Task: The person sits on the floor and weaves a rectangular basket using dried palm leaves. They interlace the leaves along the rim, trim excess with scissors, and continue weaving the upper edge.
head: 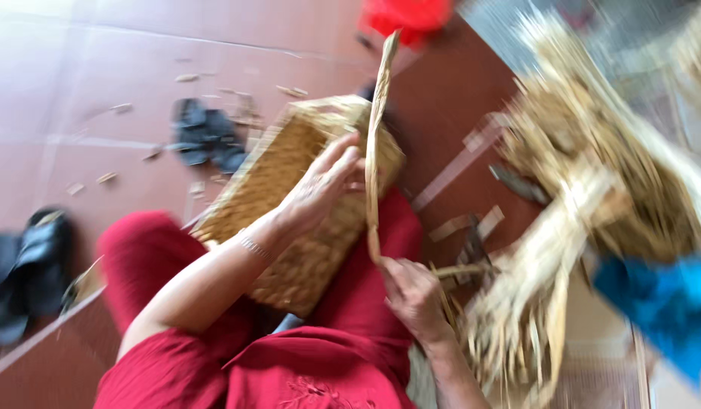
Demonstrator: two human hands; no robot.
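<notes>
The left hand (320, 185) is resting with fingers spread on the largely woven basket (305, 201) lying across the lap, while the right hand (412, 291) is pinching a loose fibre strip (376, 136), not yet worked in, beside unused straw (532, 303).

Home weaving spot: tiled floor (100, 68), sandals (206, 136), straw (593, 151).

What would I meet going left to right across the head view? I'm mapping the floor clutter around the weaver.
Black sandals → dark sandals → woven basket → left hand → long fibre strip → dried fibre pile → blue cloth.
</notes>
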